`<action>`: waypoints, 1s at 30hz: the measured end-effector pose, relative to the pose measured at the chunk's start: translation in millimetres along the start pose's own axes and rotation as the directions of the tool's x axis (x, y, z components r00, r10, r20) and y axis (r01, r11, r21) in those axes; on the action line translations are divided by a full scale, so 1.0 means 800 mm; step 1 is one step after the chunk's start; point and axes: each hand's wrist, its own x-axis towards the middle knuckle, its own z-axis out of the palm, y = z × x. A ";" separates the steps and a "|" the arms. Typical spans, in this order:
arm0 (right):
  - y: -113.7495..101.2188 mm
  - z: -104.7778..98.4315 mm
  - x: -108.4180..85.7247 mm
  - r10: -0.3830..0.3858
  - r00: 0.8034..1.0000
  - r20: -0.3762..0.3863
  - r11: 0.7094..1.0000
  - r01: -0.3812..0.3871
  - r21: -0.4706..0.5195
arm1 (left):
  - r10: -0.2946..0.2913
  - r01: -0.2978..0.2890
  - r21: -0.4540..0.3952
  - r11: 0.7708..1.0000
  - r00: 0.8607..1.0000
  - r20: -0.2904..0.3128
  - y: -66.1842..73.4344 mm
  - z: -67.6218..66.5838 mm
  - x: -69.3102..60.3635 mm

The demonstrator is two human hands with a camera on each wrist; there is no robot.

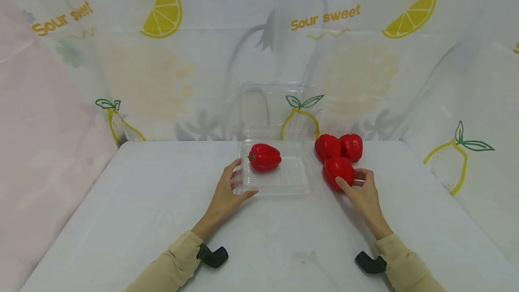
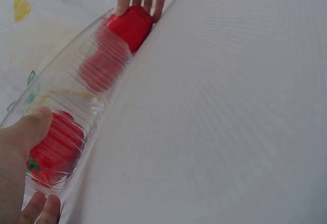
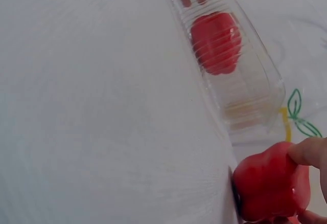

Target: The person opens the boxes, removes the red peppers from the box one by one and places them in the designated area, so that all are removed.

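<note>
A clear plastic clamshell box (image 1: 286, 188) stands on the table with its lid (image 1: 253, 109) raised at the back. One red bell pepper (image 1: 265, 157) lies in its left part, green stem to the left. My left hand (image 1: 228, 194) holds the box at its front left corner, thumb along the front and fingers at the left side. Right of the box, my right hand (image 1: 364, 195) grips another red bell pepper (image 1: 338, 171) between thumb and fingers; the pepper looks to be on or just above the table. Behind it sit two more red bell peppers (image 1: 327, 147), close together.
The white table (image 1: 162, 220) extends around the box and peppers. A printed cloth (image 1: 211, 57) with lemon drawings hangs behind it and at both sides. Dark wrist mounts (image 1: 213, 256) sit at both beige sleeves (image 1: 409, 265).
</note>
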 end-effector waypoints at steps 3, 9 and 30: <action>-0.001 0.001 0.000 0.005 1.000 0.009 1.000 -0.005 -0.002 | 0.001 -0.001 -0.003 1.000 1.000 -0.002 0.000 0.000 0.000; -0.003 0.002 0.000 0.006 1.000 0.016 1.000 -0.006 -0.009 | -0.010 0.010 0.007 1.000 1.000 -0.006 -0.001 0.000 0.000; -0.002 -0.011 0.003 -0.058 0.996 -0.065 0.998 0.057 -0.007 | -0.032 0.033 0.024 0.999 0.999 -0.003 0.000 0.000 0.000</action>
